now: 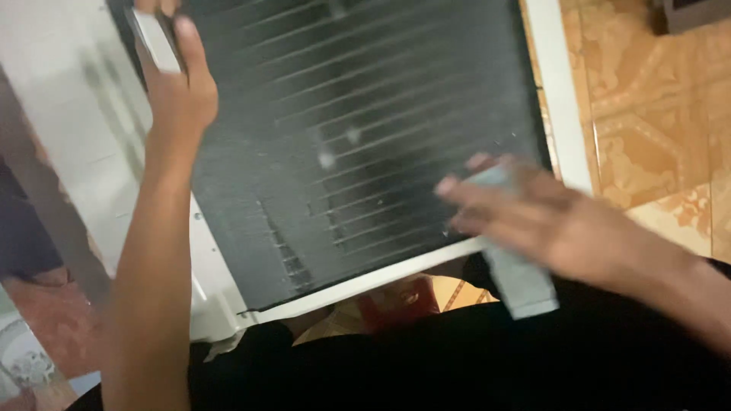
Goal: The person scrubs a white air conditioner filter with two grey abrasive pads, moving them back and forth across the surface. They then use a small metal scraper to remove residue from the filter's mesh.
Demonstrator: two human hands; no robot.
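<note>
A white air-conditioner unit [560,99] with a dark finned coil face [358,129] fills the middle of the view, tilted toward me. My left hand [179,87] grips its upper left edge, thumb up along the frame. My right hand [533,217], blurred by motion, lies over the coil's lower right corner and holds a flat grey-blue brush-like tool [518,278] whose end sticks out below the unit's white bottom rim. A few pale specks sit on the fins.
Orange patterned floor tiles [655,114] lie to the right. A dark object [689,11] sits at the top right corner. My dark clothing [457,365] fills the bottom. Reddish floor and a pale patterned item [27,358] show at the lower left.
</note>
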